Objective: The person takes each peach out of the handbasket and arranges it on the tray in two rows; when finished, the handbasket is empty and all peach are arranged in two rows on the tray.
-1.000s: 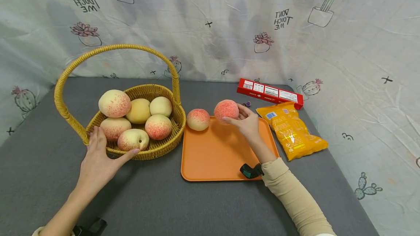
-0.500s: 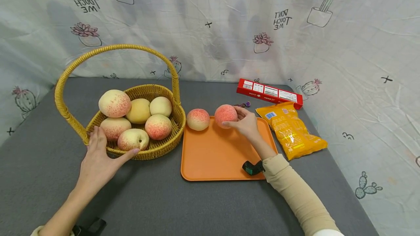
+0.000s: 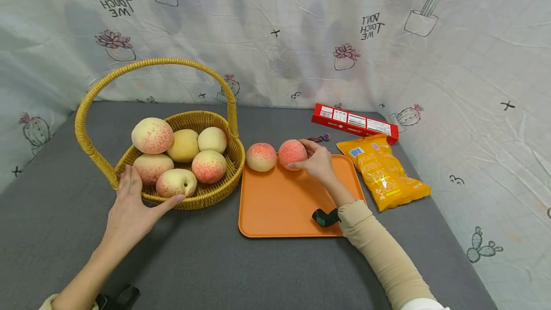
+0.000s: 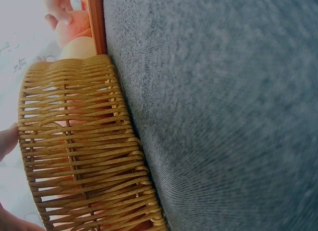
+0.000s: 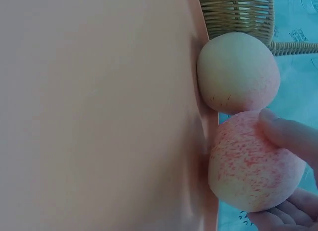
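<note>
In the head view my right hand (image 3: 317, 161) grips a pinkish-red peach (image 3: 292, 154) between thumb and fingers, at the back of the orange tray (image 3: 280, 204). A second peach (image 3: 260, 157), red on top and cream below, sits at the tray's back left corner. The right wrist view has the gripped peach (image 5: 253, 164) touching that other peach (image 5: 238, 72). My left hand (image 3: 132, 209) rests on the near left rim of the yellow wicker basket (image 3: 211, 198), its fingers straight and the thumb spread along the rim. Several peaches (image 3: 208, 166) lie in the basket.
A tall arched handle (image 3: 161, 61) rises over the basket. Right of the tray lies an orange snack bag (image 3: 383, 171), with a long red box (image 3: 354, 122) behind it. A small purple-wrapped item (image 3: 320, 138) lies behind the right hand. A printed cloth hangs at the back.
My right hand has lowered the gripped peach and brought it slightly left, against the other peach. The left hand stays on the basket rim.
</note>
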A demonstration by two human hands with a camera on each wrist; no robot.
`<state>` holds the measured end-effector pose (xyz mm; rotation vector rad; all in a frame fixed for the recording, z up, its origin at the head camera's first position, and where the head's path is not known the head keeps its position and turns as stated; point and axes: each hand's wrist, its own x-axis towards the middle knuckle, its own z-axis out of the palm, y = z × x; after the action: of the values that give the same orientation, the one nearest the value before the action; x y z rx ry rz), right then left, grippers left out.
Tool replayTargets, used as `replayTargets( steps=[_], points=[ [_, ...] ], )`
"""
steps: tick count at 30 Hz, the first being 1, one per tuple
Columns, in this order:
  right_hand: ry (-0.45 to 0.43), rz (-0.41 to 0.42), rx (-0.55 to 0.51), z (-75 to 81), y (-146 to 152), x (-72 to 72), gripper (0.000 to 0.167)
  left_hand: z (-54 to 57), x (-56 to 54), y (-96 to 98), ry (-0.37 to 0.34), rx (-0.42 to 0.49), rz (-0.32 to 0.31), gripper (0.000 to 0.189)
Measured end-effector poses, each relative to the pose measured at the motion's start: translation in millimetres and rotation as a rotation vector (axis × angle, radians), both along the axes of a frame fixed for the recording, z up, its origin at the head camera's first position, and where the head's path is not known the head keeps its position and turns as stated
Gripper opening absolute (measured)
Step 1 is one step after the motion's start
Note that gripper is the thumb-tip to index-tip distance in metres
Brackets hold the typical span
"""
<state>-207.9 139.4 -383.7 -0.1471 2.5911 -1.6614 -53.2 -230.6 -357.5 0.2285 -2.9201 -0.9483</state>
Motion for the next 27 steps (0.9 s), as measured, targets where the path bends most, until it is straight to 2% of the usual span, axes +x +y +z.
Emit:
replayTargets(
  steps=[6,8,15,20,27],
  points=[
    [0.04,0.114,0.191,4.3,1,2.8,0.076,-0.6,0.0,0.0,-0.014,-0.004,0.0,0.121],
    [0.033,0.14,0.213,7.2,4,3.6,0.077,-0.3,-0.3,0.0,-0.016,-0.005,0.0,0.121],
    [-0.021,0.215,0.175,12.8,11,4.7,0.072,0.9,-0.6,-0.9,-0.007,-0.006,-0.001,0.12],
    [-0.038,0.202,0.109,9.3,11,4.9,0.07,2.2,-0.2,0.2,0.002,0.0,0.0,0.12],
    [-0.028,0.193,0.017,7.4,10,4.5,0.069,0.9,-1.6,-0.5,-0.022,-0.002,-0.002,0.12]
  ],
)
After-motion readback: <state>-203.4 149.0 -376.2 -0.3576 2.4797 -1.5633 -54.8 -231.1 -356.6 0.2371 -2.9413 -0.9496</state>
